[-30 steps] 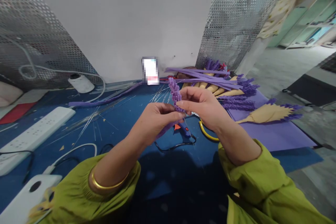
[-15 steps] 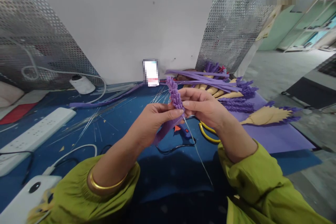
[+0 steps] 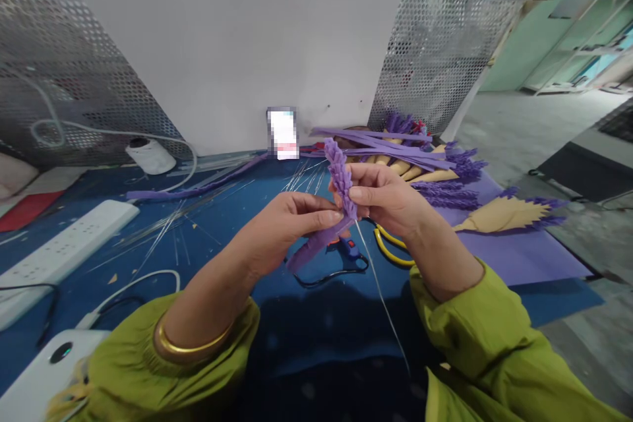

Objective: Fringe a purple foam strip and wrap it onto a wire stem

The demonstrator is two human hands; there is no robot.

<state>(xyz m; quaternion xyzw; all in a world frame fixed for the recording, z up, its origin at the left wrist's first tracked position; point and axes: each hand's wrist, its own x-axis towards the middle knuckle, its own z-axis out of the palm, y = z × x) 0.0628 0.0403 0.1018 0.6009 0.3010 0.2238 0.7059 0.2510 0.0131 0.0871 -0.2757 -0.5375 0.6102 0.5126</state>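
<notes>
Between my hands stands a purple lavender flower spike (image 3: 338, 168), tilted slightly left, with a thin pale wire stem (image 3: 380, 283) hanging below it. My right hand (image 3: 383, 194) pinches the spike's lower part between thumb and fingers. A loose purple strip (image 3: 314, 247) runs from the spike's base down to the left; my left hand (image 3: 301, 217) is closed on it near the base, thumb against fingers. Under the hands lies a blue and orange glue gun (image 3: 350, 248) with a black cord, partly hidden by the strip. Yellow-handled scissors (image 3: 390, 247) rest beside my right wrist, their blades hidden.
Finished purple and tan flower pieces (image 3: 512, 213) and purple strips (image 3: 390, 142) lie at right on a purple sheet (image 3: 524, 260). A phone (image 3: 283, 133) leans on the white board (image 3: 227, 53). Thin wires, a white power strip (image 3: 64, 260) and a thread spool (image 3: 151, 156) are on the left.
The flower spike has moved slightly right and turned a little in my hands. The strip now stretches out more visibly to the left. My head view has shifted slightly.
</notes>
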